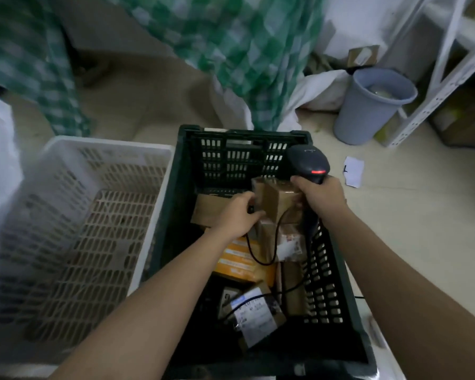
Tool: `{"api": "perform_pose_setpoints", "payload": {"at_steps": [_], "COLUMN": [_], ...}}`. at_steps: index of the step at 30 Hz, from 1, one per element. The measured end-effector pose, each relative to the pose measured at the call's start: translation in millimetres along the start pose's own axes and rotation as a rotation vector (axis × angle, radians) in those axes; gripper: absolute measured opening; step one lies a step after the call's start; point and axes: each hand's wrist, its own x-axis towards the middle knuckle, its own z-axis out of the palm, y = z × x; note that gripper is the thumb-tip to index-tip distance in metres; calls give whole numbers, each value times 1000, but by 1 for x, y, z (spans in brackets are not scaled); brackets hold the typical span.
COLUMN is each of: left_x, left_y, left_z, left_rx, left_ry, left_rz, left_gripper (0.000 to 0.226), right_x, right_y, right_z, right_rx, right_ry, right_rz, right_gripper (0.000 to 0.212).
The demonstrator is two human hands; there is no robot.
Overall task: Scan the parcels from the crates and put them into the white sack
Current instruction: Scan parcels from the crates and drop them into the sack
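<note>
**Both hands working over the dark crate**

Pale floor (pixel 395 215) is running under everything, with green-checked cloth (pixel 231 50) hanging across the back and white fabric (pixel 321 89) lying bunched at its foot; whether that fabric is the sack cannot be told. On the right, a white metal rack (pixel 450 72) is standing with a grey-blue bin (pixel 373 105) just beside it, and a scrap of white paper (pixel 354 171) is lying on the floor near the crate.

Two crates are sitting side by side, touching. At left, the white crate (pixel 74 229) is showing only its slatted bottom. Next to it, the dark green crate (pixel 340 297) is holding the parcels: a flat brown one (pixel 209 209) at the far end, an orange packet (pixel 242 261) in the middle, a taped brown box (pixel 288 242) just beside it, and a labelled parcel (pixel 258 316) nearer the camera.

Above these, an upright brown parcel (pixel 274 198) is being held between both hands. The left hand (pixel 236 215) is gripping its left side, fingers curled round the edge. The right hand (pixel 324 196) is wrapping its fingers round the handle of a black scanner (pixel 307 163), whose red light is glowing, while the thumb side is touching the parcel's right edge. A black cable (pixel 255 259) is looping from the scanner down across the parcels in the crate.
</note>
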Motion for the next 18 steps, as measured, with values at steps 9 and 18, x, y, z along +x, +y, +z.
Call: {"api": "perform_pose_setpoints", "payload": {"at_steps": [9, 18], "left_x": [1, -17], "left_y": [-23, -15], "left_z": [60, 43], "left_rx": [-53, -34], "left_ry": [-217, 30], "left_rz": [169, 138], "left_gripper": [36, 17], "right_x": [22, 1], "right_y": [16, 14], "right_z": [0, -11], "right_rx": [-12, -142], "right_ry": [-42, -250], "right_rz": [28, 0], "right_gripper": [13, 8]}}
